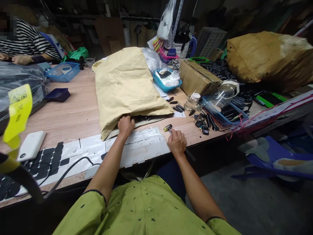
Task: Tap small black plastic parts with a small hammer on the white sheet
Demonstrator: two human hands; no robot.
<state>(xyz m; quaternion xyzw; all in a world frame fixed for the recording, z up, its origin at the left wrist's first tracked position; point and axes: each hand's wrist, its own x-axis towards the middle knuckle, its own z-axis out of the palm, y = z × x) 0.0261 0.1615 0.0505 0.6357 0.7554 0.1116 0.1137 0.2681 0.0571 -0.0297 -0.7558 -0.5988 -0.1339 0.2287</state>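
Note:
A large cream paper sack (127,78) lies on the table with its mouth facing me and dark contents showing inside. At the left part of that mouth, my left hand (126,126) is closed with its fingers curled on the sack's lower edge; the fingertips are partly hidden. My right hand (177,142) is wrapped round the handle of a small hammer (168,127), whose yellowish head lies at the tabletop beyond the knuckles. Between my hands, a white sheet (144,145) covered with clear plastic runs along the table's front edge.
Right of the sack are small black handles (178,108), keys (199,123), a glass jar (192,101), a blue basket (226,119) and a cardboard box (198,78). A white power bank (31,146) and a yellow-tagged cable (18,112) are at left. A person in stripes (31,42) sits far left.

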